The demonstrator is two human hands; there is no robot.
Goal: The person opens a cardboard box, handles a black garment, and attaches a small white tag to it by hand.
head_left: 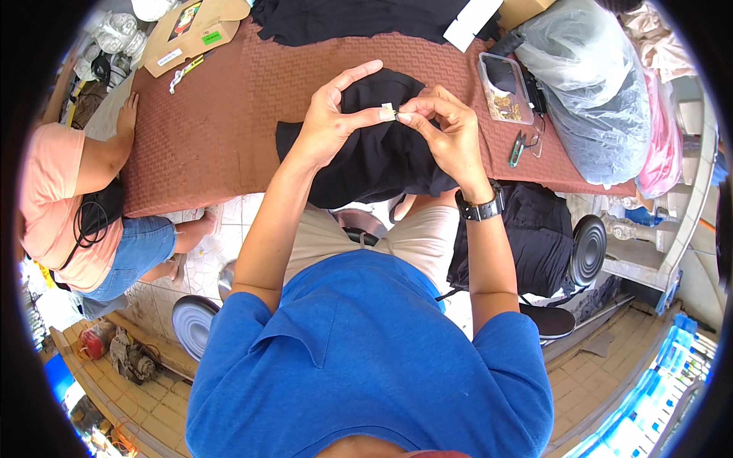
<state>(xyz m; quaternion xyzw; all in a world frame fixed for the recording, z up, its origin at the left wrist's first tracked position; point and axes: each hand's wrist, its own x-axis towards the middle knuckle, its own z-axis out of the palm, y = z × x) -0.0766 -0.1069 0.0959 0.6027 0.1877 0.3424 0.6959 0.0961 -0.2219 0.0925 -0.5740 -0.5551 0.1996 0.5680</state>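
A black garment (374,153) lies bunched over the near edge of the table and hangs down over my lap. On it a small white label (388,112) shows between my hands. My left hand (332,122) grips the garment at the label, its thumb on the label's left edge and its index finger raised. My right hand (447,126), with a dark watch on the wrist, pinches at the label's right side. What sits in that pinch is too small to name.
A brown cloth covers the table (206,114). To the right are green-handled thread snips (518,149), a clear plastic box (508,111) of small gold-coloured pieces and a filled clear bag (595,91). At the left are a cardboard box (175,46) and a person (57,183), one hand on the table.
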